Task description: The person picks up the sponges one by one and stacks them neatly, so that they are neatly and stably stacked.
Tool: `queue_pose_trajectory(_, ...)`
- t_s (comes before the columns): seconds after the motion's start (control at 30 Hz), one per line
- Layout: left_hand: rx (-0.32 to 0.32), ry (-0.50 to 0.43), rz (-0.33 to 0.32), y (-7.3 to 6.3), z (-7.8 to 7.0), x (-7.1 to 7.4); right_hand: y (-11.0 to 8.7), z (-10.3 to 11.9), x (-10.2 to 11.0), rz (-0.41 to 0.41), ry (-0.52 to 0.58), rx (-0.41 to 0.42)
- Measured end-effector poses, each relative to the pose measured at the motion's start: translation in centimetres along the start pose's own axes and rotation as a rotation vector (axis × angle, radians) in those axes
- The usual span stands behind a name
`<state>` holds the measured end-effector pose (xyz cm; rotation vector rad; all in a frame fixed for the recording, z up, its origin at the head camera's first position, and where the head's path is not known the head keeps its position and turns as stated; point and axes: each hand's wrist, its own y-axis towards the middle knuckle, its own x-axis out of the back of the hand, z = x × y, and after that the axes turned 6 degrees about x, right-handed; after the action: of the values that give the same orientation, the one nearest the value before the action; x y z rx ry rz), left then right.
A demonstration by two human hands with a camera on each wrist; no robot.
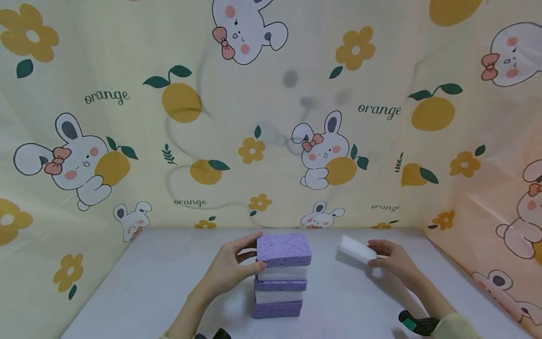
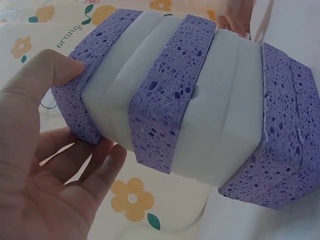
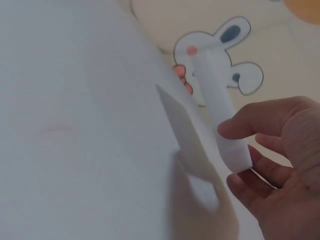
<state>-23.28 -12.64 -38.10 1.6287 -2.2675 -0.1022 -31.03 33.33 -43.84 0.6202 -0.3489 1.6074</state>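
Observation:
A stack of purple sponges and white sponge blocks stands on the table, layered in alternating colours, with a white layer (image 1: 282,273) just below the top. My left hand (image 1: 226,268) pinches the top purple sponge (image 1: 284,246) by its left end, thumb at the front and fingers behind. In the left wrist view that purple sponge (image 2: 105,45) lies against the white blocks (image 2: 122,95). To the right of the stack, my right hand (image 1: 395,261) holds a white sponge block (image 1: 356,249) by one end, tilted above the table. The right wrist view shows this block (image 3: 220,95) between thumb and fingers.
The white table (image 1: 169,278) reaches back to a printed cloth (image 1: 271,183) with rabbits and oranges, which also runs along both sides. A dark wrist strap (image 1: 419,324) sits on my right forearm.

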Motion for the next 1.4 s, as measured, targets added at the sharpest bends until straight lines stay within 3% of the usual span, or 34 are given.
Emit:
queue_pose_trajectory(0.37,-0.011,0.003,-0.001,-0.1,-0.2,0.0,-0.2,1.8,-1.2,-0.001,0.061,-0.002)
queue_pose_trajectory(0.87,-0.01,-0.001,-0.004,-0.1,-0.2,-0.1,-1.9,4.8,-2.9,-0.029,0.274,0.125)
queue_pose_trajectory(1.4,-0.013,0.01,0.0,-0.2,-0.3,0.0,-2.9,8.0,-3.7,-0.043,0.356,0.104)
